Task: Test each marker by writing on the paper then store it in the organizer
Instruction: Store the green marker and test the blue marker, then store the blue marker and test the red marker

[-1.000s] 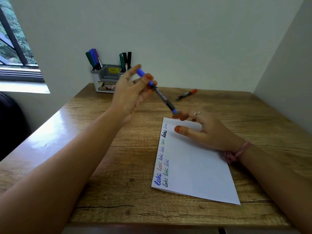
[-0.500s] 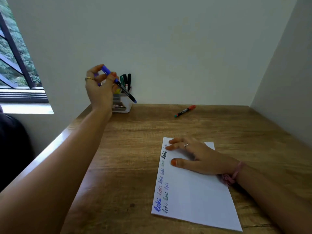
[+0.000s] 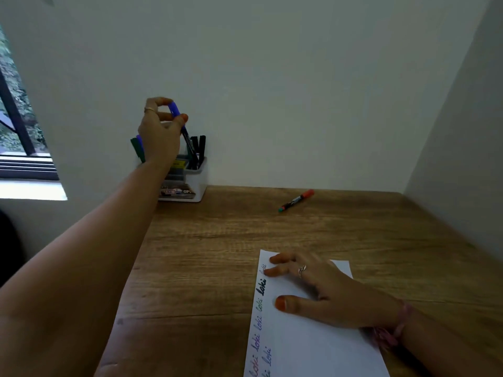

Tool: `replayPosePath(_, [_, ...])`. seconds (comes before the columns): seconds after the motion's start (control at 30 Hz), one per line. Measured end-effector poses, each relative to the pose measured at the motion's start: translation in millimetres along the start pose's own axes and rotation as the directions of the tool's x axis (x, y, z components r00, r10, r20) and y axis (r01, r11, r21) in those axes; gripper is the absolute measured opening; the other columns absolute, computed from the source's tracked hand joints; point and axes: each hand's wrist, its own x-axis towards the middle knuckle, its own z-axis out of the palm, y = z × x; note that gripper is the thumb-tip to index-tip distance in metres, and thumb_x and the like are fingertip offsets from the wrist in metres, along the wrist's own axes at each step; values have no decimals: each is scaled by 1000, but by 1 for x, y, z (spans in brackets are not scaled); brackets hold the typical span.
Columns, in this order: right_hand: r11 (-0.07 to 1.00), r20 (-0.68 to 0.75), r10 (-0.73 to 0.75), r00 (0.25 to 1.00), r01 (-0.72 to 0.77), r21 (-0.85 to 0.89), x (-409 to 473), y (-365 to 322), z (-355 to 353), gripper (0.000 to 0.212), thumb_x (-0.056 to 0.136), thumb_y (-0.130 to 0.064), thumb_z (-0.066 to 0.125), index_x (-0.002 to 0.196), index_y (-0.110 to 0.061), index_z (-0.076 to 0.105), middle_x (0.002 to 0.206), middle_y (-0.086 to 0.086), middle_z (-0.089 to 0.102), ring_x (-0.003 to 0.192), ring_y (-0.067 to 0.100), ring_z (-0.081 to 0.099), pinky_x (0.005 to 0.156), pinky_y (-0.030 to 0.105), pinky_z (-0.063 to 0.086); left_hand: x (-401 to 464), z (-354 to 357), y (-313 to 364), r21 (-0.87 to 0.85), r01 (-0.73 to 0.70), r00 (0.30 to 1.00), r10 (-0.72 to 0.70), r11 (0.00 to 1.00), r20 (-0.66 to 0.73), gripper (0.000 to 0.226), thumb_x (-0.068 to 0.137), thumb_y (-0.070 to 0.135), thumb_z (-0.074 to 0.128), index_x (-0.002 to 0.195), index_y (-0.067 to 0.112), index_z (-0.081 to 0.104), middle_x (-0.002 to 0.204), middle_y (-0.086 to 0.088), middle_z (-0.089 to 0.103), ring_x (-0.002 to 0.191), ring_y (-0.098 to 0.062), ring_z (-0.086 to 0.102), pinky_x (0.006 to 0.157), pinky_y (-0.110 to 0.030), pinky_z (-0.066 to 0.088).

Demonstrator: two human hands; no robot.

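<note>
My left hand (image 3: 160, 131) holds a blue-capped marker (image 3: 181, 126) by its upper end, nearly upright, its lower end down among the markers in the white organizer (image 3: 200, 183) at the back left of the desk. My right hand (image 3: 321, 287) lies flat with fingers spread on the white paper (image 3: 313, 349), which carries a column of handwritten test words along its left edge. A red-capped marker (image 3: 296, 200) lies loose on the wooden desk (image 3: 206, 254) to the right of the organizer.
The organizer holds several dark, green and blue markers and stands against the back wall. A side wall closes the desk on the right. A window with a dark frame is at the far left.
My left hand carried the blue marker from above the paper back to the organizer and tipped it upright into it. My right hand settled flat on the paper.
</note>
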Motion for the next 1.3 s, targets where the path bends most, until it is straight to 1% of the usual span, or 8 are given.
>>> replayPosePath(0.1, [1000, 1, -1, 1000, 1, -5, 1, 1, 0, 50, 83, -67, 45, 130, -55, 35, 141, -31, 26, 130, -11, 19, 111, 35, 21, 0, 5, -18, 115, 8, 996, -18, 993, 91, 35, 83, 18, 68, 114, 12, 53, 92, -9, 66, 81, -18, 65, 75, -32, 56])
replayPosePath(0.23, [1000, 15, 12, 1000, -12, -1, 1, 1, 0, 50, 82, -68, 44, 129, -57, 34, 141, -33, 24, 131, -12, 18, 110, 32, 19, -5, 10, -33, 203, 4, 986, -38, 979, 165, 37, 83, 18, 68, 116, 8, 55, 98, -16, 67, 82, -16, 61, 63, -18, 48])
replayPosePath(0.4, [1000, 12, 8, 1000, -8, -1, 1, 2, 1, 51, 81, -70, 43, 129, -58, 34, 141, -34, 25, 131, -11, 19, 110, 32, 20, -8, 13, -44, 322, 0, 969, -80, 947, 236, 49, 81, 19, 71, 125, 6, 55, 108, -19, 63, 87, -15, 54, 76, -24, 46])
replayPosePath(0.6, [1000, 4, 6, 1000, -6, 3, 2, 2, 1, 53, 78, -74, 41, 128, -57, 35, 139, -35, 25, 130, -13, 19, 110, 33, 21, -14, 16, -37, 322, -64, 986, 9, 945, 169, 49, 80, 24, 72, 122, 7, 56, 107, -17, 57, 85, -18, 55, 81, -25, 46])
replayPosePath(0.7, [1000, 10, 11, 1000, -11, 14, 1, 0, 0, 52, 79, -70, 44, 129, -56, 36, 139, -35, 25, 130, -14, 18, 110, 33, 21, -30, 25, -20, 275, -162, 977, 114, 948, 183, 32, 85, 21, 66, 113, 7, 58, 98, -9, 52, 74, -8, 50, 72, -9, 39])
replayPosePath(0.83, [1000, 15, 15, 1000, -15, 14, 1, -5, -2, 48, 84, -63, 48, 130, -52, 39, 140, -31, 26, 129, -14, 17, 110, 32, 20, -70, 48, -3, 214, -245, 925, 161, 946, 346, 16, 91, 18, 57, 103, 9, 59, 91, -5, 56, 68, 0, 48, 65, -12, 42])
replayPosePath(1.0, [1000, 1, 9, 1000, -9, 12, -1, -8, -3, 48, 85, -58, 51, 131, -48, 42, 141, -27, 28, 129, -12, 18, 111, 32, 18, -128, 84, -2, 274, -159, 807, -35, 949, 590, 25, 89, 25, 59, 107, 9, 61, 99, -3, 59, 73, -1, 51, 58, -8, 39])
replayPosePath(1.3, [1000, -14, -24, 1000, 24, -15, 0, -5, -3, 48, 86, -56, 51, 132, -44, 42, 142, -21, 31, 128, -4, 23, 104, 27, 19, -158, 112, -17, 478, -403, 688, -87, 780, 721, 39, 89, 38, 55, 114, 9, 61, 109, -11, 56, 101, -23, 54, 81, -34, 47])
